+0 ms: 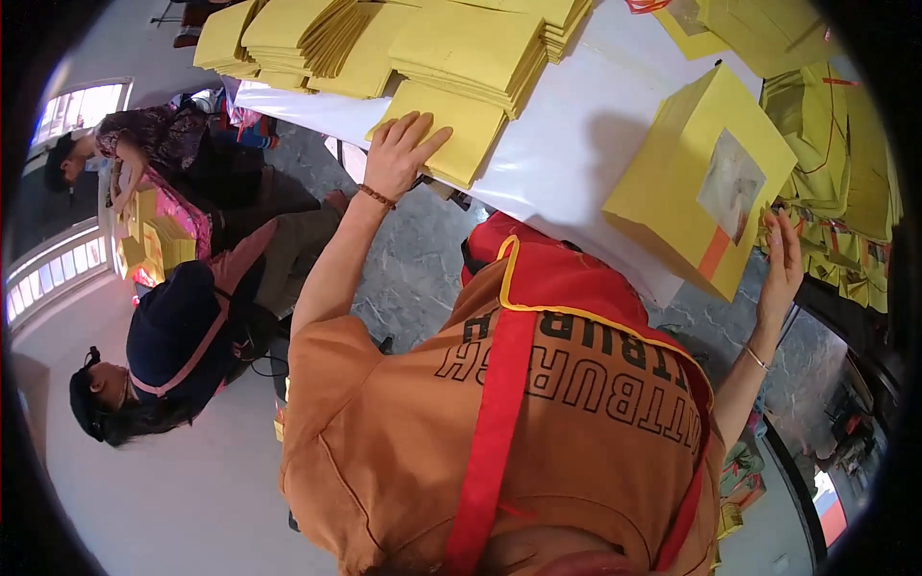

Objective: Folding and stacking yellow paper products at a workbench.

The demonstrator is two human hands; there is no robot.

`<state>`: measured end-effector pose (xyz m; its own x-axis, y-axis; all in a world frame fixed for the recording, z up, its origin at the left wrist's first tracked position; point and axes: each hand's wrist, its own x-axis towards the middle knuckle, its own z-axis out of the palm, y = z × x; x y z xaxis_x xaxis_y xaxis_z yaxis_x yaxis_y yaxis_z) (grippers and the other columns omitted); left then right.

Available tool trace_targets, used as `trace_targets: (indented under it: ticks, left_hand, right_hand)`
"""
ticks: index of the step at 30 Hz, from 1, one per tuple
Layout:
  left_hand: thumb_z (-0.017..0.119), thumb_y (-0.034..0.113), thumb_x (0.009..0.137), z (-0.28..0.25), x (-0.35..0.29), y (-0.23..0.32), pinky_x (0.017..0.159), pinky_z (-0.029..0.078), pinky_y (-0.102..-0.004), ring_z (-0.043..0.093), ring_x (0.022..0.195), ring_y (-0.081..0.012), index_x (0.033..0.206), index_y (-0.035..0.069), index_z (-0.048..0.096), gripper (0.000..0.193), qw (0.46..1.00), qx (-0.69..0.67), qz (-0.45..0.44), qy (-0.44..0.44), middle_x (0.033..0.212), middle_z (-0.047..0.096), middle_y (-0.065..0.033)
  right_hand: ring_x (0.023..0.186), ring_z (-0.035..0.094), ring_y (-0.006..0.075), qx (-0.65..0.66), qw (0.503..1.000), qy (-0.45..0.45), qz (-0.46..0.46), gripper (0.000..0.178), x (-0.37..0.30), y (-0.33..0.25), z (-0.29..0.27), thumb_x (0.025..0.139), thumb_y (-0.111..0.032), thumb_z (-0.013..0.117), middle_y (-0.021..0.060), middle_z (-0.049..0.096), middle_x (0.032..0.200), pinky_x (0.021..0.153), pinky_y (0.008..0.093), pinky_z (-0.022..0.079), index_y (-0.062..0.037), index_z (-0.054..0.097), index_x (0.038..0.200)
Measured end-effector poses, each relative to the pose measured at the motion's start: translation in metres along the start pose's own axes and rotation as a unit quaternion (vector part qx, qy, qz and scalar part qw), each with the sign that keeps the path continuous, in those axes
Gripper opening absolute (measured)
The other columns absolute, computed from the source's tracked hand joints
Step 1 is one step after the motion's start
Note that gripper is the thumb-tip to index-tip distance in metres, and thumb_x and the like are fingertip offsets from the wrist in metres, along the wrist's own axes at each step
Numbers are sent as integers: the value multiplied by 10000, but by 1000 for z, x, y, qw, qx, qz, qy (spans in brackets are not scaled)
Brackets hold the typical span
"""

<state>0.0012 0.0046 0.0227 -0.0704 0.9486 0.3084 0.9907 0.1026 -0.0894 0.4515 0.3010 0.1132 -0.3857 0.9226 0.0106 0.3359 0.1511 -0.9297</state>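
Observation:
My left hand (399, 154) lies with fingers spread on a low stack of flat, folded yellow paper bags (451, 125) at the table's near edge. On the right, a yellow paper bag (663, 178) is opened out into a box shape. It has a clear window (732, 182) and an orange strip (713, 252) on the side facing me. My right hand (783, 254) is beside this bag's right edge, its fingers stretched out and the fingertips close to or touching the paper. The thumb is hard to make out.
Taller stacks of yellow bags (471, 48) cover the far left of the white table (552, 130). Bundled yellow bags (816, 144) are piled at the right. Two people (182, 317) are off to the left, near more yellow bags (158, 240).

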Motion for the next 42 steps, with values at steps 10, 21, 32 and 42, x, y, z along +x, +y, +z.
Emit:
trace_targets:
  ticks: [10,21,32,42]
  left_hand:
    - [582,262,782,-1,-4,-9,969,349,-418,434,1188,-266,1324,238,449,559,990,-33,-8,-135,1303,462,-86]
    - [508,540,839,25,-27,3,1078,161,-478,248,1321,-322,1378,212,371,645,988,-84,-67,-111,1442,282,-146]
    - [717,571,631,40,8,7,884,340,-486,448,1059,-348,1036,97,580,638,987,-101,-128,3,1142,490,-150]
    - [646,535,743,-7,42,19,868,364,-442,473,1063,-299,1100,100,553,570,984,-38,-104,-141,1155,519,-99]
  right_hand:
    - [1108,527,170,4,1000,-9,10,340,5,2,5,948,-152,496,106,581,1176,964,293,391,2,508,1251]
    - [1104,523,153,0,1000,4,9,334,5,6,13,945,-136,500,109,577,1180,957,278,391,11,510,1244]
    - [1022,554,123,4,1000,-6,15,313,1,0,17,915,-134,546,76,598,1151,883,251,425,4,555,1196]
    - [1102,531,252,-153,955,-98,-237,256,0,-17,23,825,-98,620,61,606,1125,950,356,398,-58,625,1077]
